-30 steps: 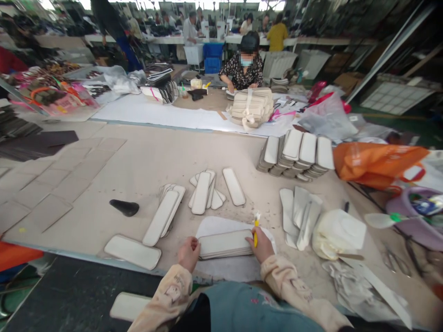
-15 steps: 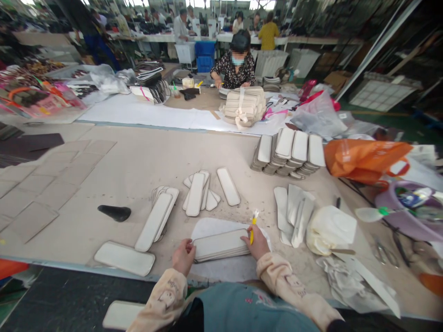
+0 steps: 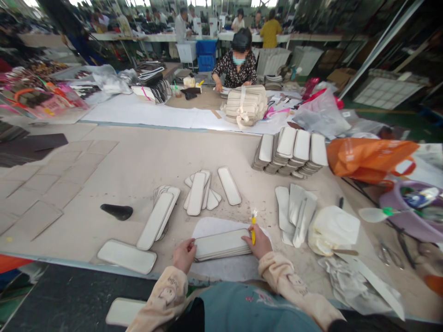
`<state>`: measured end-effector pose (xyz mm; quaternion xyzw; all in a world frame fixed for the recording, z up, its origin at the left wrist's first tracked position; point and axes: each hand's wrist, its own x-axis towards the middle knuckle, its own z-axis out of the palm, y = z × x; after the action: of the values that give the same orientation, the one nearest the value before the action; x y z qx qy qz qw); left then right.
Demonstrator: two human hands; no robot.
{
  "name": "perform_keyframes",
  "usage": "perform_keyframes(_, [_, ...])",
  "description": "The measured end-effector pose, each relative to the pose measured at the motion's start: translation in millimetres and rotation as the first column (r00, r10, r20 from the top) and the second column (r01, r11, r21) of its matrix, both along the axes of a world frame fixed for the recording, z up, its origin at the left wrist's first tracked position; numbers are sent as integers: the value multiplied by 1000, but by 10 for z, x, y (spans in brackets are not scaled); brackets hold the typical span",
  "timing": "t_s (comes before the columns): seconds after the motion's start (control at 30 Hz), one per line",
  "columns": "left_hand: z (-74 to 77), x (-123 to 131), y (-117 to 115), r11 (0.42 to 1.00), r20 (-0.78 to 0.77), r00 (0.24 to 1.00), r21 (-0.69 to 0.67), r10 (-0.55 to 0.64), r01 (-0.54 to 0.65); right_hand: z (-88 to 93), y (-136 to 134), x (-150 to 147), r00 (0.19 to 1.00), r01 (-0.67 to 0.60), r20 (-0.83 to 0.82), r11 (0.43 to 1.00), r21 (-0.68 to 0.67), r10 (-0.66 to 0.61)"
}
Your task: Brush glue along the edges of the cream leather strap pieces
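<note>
A small stack of long, round-cornered white panels [image 3: 221, 244] with dark edges lies in front of me on a white sheet [image 3: 221, 273]. At the stack's left end is my left hand [image 3: 184, 256], its fingers closed in a pinch at the panel edge. My right hand [image 3: 261, 242] grips a brush with a yellow handle [image 3: 254, 235], bristles pointing up and away. Its fingertips also touch the top panel's right end. Fanned panels [image 3: 157, 219], another overlapping pile [image 3: 196, 193] and a single slanted panel [image 3: 229, 186] lie just beyond.
Right of my hands are loose white strips [image 3: 288, 214], a cut white plastic jug [image 3: 334, 230] and scissors [image 3: 391, 256]. Stacked panels [image 3: 289, 150] stand farther back. A black tapered object [image 3: 116, 211] lies left. Across the table works a person in a patterned top [image 3: 235, 69].
The whole view has shifted slightly to the right. Both hands keep almost the same place at the ends of the stack, and the brush stands a little more upright.
</note>
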<state>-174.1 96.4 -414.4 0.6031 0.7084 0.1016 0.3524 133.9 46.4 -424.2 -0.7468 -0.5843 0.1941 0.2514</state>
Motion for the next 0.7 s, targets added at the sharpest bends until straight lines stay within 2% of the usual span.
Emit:
perform_keyframes(0.17, [-27,-44,18,998,22,998,18,65,-65,25,-9,-9,1000,14,25,1000,-14,-13])
perform_keyframes(0.37, [-113,-110,67,983,167,971,-95,170,-156,-6,-5,5,1000,-11,7,1000,18,11])
perform_keyframes(0.57, [-228,-151,26,984,318,933,-114,167,-137,-5,-7,-4,1000,-5,22,1000,7,5])
perform_keyframes(0.7, [-229,-145,7,983,242,956,-115,164,-140,-12,-13,-3,999,-19,33,1000,14,18])
